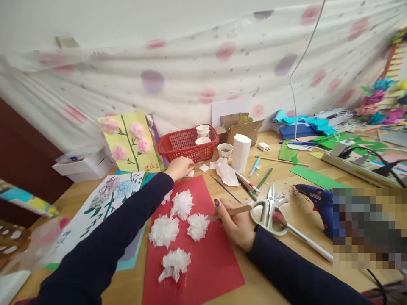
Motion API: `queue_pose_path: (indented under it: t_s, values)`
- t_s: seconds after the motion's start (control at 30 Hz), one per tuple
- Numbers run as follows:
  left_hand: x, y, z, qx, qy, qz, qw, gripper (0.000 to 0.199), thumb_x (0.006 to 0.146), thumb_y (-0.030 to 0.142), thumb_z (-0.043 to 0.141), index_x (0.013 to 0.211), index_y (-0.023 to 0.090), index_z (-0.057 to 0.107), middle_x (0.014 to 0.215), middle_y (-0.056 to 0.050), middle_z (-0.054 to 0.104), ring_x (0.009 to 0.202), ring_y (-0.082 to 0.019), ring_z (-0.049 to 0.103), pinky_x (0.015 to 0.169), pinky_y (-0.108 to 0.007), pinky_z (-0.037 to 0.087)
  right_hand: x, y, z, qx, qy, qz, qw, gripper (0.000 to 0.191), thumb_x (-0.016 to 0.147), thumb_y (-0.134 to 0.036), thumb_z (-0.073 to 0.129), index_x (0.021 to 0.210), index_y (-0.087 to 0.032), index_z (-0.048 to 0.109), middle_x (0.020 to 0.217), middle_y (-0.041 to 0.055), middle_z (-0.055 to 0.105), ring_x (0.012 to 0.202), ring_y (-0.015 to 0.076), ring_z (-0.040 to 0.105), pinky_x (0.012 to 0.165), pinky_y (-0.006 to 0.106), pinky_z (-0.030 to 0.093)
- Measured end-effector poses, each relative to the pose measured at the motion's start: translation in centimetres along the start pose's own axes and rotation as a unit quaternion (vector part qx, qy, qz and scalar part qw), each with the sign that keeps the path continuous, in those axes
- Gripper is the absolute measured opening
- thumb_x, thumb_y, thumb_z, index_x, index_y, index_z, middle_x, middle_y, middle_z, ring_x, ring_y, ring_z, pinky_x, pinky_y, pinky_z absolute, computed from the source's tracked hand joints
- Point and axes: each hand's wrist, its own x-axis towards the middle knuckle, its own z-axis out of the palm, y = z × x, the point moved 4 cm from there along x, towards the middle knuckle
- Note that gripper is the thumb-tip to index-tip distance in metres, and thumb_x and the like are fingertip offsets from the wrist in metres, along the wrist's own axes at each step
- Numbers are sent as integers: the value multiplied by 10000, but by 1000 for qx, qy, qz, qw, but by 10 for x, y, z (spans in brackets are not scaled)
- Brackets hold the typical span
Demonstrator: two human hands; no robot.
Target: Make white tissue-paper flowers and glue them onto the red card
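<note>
from the head — working over white paper flowers on a red sheet
pinching a wooden stick in the right hand, pointing its tip at the rightmost flower; holding the left hand by the sheet's far edge, near a red basket — hiding its grip, so impossible to tell; apparently sitting partway, counting five flowers, leaving the lower right bare.

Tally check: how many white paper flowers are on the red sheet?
5: bottom flower, left flower, right flower, upper flower, a fifth flower partly behind the left sleeve, which may hide more.
</note>
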Motion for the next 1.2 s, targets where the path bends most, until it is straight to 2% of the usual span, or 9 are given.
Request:
queue_pose_path:
  t_s: [0.17, 0.3, 0.47, 0.57, 0.67, 0.77, 0.9, 1.07, 1.2]
  values:
    - [37, 10, 31, 98, -54, 1, 994, 335, 944, 340, 600, 1226, 159, 595, 1236, -111, 618, 1053, -235, 634, 888, -443, 550, 2, -8, -1, -28, -32, -38, 998, 489, 1034, -372, 355, 618, -206, 550, 507, -14, 531, 457, 115, 511, 486, 244, 382]
    - [51, 16, 43, 129, -74, 10, 989, 368, 937, 343, 612, 1249, 151, 578, 1252, -116, 605, 1061, -239, 630, 886, -444, 552, 0, -6, 3, -54, -60, -53, 995, 470, 1034, -326, 343, 642, -200, 571, 546, 5, 580, 487, 121, 538, 503, 244, 372]
    - [49, 13, 41, 131, -71, 31, 988, 321, 948, 342, 594, 1217, 166, 601, 1226, -105, 624, 1047, -229, 637, 888, -434, 550, 0, -4, 6, -53, -70, -44, 995, 465, 1031, -327, 344, 636, -198, 554, 554, 8, 594, 480, 116, 518, 506, 246, 358]
    - [41, 7, 33, 117, -59, 56, 990, 229, 960, 259, 528, 1095, 174, 692, 1059, -100, 717, 991, -218, 677, 893, -342, 522, 2, -4, 7, -37, -58, -33, 997, 471, 1029, -345, 346, 611, -201, 509, 535, 1, 563, 466, 110, 491, 492, 243, 350]
    - [33, 3, 26, 112, -45, 66, 990, 263, 920, 218, 510, 1063, 185, 728, 968, -96, 759, 941, -219, 704, 837, -281, 510, 2, -4, 10, -22, -57, -30, 998, 461, 1022, -349, 358, 597, -206, 464, 522, -7, 540, 455, 107, 473, 476, 240, 340]
    - [32, 4, 25, 124, -32, 59, 990, 283, 931, 250, 497, 1094, 188, 721, 1007, -118, 758, 960, -246, 706, 828, -307, 512, 1, -3, 11, -8, -47, -16, 999, 445, 1020, -337, 370, 600, -208, 444, 530, -9, 539, 464, 106, 481, 480, 235, 341]
    - [43, 11, 34, 138, -43, 54, 988, 264, 970, 273, 501, 1063, 136, 707, 1049, -171, 723, 999, -273, 685, 869, -386, 521, 1, -3, 11, -3, -42, -25, 999, 422, 1013, -310, 389, 605, -211, 427, 534, -12, 536, 470, 106, 482, 491, 233, 342]
    - [58, 13, 45, 129, -66, 46, 988, 364, 939, 349, 610, 1246, 158, 578, 1251, -108, 605, 1055, -232, 631, 886, -446, 553, 3, -2, 7, -18, -31, -23, 999, 417, 1010, -310, 377, 603, -218, 390, 520, -28, 465, 461, 106, 430, 490, 242, 321]
    - [55, 13, 39, 89, -57, 37, 994, 304, 953, 319, 583, 1182, 122, 618, 1186, -140, 641, 1039, -247, 643, 887, -438, 542, 2, 1, 7, -24, -40, -26, 999, 409, 1008, -307, 383, 609, -214, 389, 531, -32, 441, 468, 104, 414, 498, 250, 305]
